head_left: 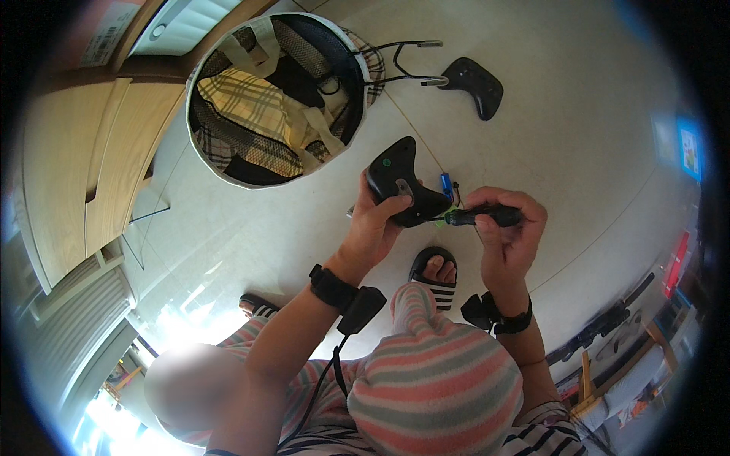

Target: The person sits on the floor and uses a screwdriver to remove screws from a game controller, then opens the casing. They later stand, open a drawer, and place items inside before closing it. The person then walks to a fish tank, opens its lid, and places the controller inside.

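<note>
A black game controller (395, 178) is gripped in my left hand (369, 232), its back side up and my thumb pressing near the middle. My right hand (508, 235) is closed round the black handle of a screwdriver (490, 216). The screwdriver's thin shaft points left at the controller's lower right end; whether its tip sits in a screw cannot be made out. Just beyond, on the floor, lies a small blue cylindrical thing (445, 182) with some small dark and green bits, partly hidden by the controller and my right hand.
A second black controller (477, 85) lies farther off on the tiled floor. Beside it, a bent dark metal frame (403, 64) sticks out from a round, white-rimmed basket (228, 179) holding plaid cloth. Wooden drawers (68, 167) stand at left. My sandalled foot (436, 270) and striped knees are below.
</note>
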`<state>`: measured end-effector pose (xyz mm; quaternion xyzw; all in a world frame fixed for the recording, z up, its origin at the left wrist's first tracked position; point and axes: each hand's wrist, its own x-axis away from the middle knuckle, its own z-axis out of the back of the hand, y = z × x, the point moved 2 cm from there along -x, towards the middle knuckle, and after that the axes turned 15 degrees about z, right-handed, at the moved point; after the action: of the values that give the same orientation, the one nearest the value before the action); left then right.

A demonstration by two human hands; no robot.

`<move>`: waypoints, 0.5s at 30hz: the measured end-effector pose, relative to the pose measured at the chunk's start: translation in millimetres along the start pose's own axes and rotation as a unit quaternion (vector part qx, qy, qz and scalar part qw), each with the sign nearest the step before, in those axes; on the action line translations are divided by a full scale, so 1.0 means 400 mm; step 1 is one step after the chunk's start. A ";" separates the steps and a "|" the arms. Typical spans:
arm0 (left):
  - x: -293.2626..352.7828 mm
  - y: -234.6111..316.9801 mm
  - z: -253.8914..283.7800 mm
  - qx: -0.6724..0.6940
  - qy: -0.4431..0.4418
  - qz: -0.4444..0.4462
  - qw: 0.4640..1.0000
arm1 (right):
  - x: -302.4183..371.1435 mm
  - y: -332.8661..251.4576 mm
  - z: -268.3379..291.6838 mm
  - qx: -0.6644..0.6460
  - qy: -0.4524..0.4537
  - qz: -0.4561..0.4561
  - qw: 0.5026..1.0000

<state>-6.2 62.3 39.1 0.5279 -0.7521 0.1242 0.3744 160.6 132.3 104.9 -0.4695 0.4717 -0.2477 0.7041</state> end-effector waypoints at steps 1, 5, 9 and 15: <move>0.000 0.000 0.000 -0.001 -0.001 0.000 1.000 | 0.001 0.000 -0.001 -0.005 0.009 0.000 1.000; 0.000 -0.001 -0.001 -0.001 -0.002 0.005 1.000 | -0.003 0.001 -0.003 -0.001 0.003 0.006 1.000; -0.001 -0.001 -0.002 0.000 0.000 0.009 1.000 | -0.005 0.013 -0.004 -0.012 0.008 0.000 1.000; 0.000 0.001 -0.004 0.003 0.002 0.014 1.000 | -0.006 0.022 -0.008 -0.015 0.018 -0.003 1.000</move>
<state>-6.1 63.2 40.3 0.5186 -0.7581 0.1330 0.3724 155.8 136.6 97.8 -0.4765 0.4871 -0.2510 0.6875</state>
